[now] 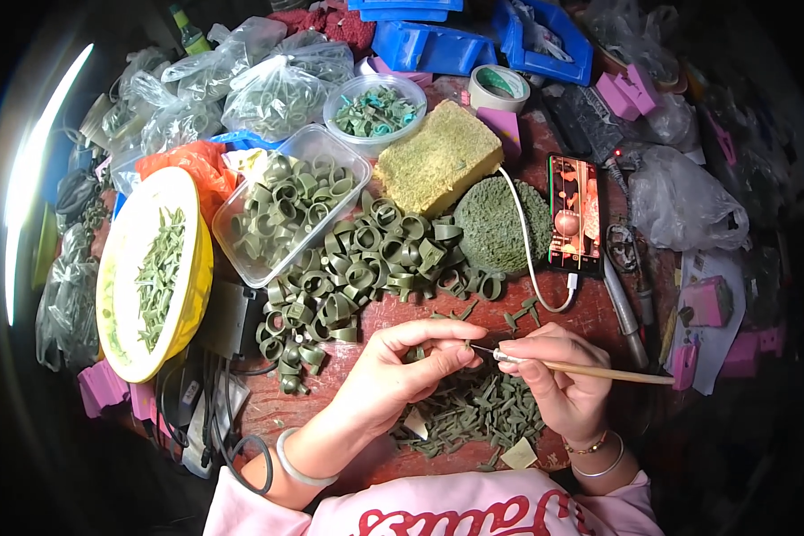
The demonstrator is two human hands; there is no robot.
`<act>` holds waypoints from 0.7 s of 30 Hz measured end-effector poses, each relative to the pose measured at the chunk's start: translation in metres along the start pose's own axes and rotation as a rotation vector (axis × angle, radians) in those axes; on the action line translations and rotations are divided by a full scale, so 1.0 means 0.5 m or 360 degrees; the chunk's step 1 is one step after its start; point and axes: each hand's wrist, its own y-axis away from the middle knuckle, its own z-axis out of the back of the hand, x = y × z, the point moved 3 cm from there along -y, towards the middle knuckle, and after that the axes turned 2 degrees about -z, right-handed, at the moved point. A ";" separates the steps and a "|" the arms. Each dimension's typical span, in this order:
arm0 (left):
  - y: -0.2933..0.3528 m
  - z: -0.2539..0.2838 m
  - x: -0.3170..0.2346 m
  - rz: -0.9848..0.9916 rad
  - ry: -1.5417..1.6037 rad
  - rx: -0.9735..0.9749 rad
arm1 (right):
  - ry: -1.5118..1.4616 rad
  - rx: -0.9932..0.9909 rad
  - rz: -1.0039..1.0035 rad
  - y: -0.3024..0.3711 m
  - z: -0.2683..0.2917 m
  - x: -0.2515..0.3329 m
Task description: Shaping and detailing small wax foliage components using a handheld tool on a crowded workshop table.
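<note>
My left hand [400, 362] pinches a small dark-green piece [469, 343] between thumb and fingertips; the fingers partly hide it. In my right hand [558, 380] is a wooden-handled needle tool [621, 371], gripped like a pen near its light-coloured collar. Its thin metal tip points left and meets or nearly meets the green piece. Below both hands lies a heap of slender dark-green pieces [487, 413] on the red table [348, 411]. Beyond my left hand, many green ring-shaped pieces [366, 255] are piled up.
A clear tub [281, 241] of rings and a tilted yellow basin [196, 295] stand left. Farther back are a round tub [375, 85], a yellow sponge [438, 156] and blue bins [433, 49]. A green round pad [502, 225] and a lit phone [574, 214] with its cable lie right.
</note>
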 end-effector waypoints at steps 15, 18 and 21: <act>0.000 0.005 0.001 -0.0062 -0.0125 0.0100 | -0.0158 0.0008 -0.0023 -0.003 0.001 -0.007; 0.000 0.003 0.001 0.0097 0.0277 0.0109 | -0.0087 -0.0093 -0.0154 0.006 0.015 -0.014; -0.004 0.012 0.010 0.0160 0.0491 0.0319 | -0.0190 -0.0084 -0.0029 -0.001 0.010 -0.012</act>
